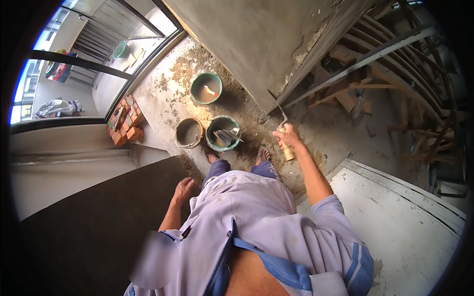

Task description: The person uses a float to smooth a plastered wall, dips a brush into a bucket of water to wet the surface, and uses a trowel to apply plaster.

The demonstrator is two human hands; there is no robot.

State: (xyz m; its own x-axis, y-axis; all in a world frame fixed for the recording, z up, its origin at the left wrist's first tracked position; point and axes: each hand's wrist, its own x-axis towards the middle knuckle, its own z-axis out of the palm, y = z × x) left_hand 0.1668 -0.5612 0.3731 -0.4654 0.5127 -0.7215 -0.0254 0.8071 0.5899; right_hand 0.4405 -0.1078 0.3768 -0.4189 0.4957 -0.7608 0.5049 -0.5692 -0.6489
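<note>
My right hand [289, 136] is closed round the pale wooden handle of a trowel [288, 154]. Its bent metal neck rises to the lower corner of the grey plastered wall [261, 64], where the thin blade shows edge-on; I cannot tell whether it touches. My left hand [184, 189] hangs low beside my body, fingers loosely curled and holding nothing. Ahead of my feet stand a green bucket [240, 139] with tools in it and a bucket of grey mix [177, 133]. Farther off is a green bucket [193, 93] of murky water with a red-and-white object inside.
Stacked red bricks [134, 133] lie at left below a dark-framed window [81, 66]. Timber pieces [365, 89] pile up at far right. A dark panel [108, 207] lies at lower left, a worn white board [395, 227] at lower right. Mortar stains the floor [170, 69].
</note>
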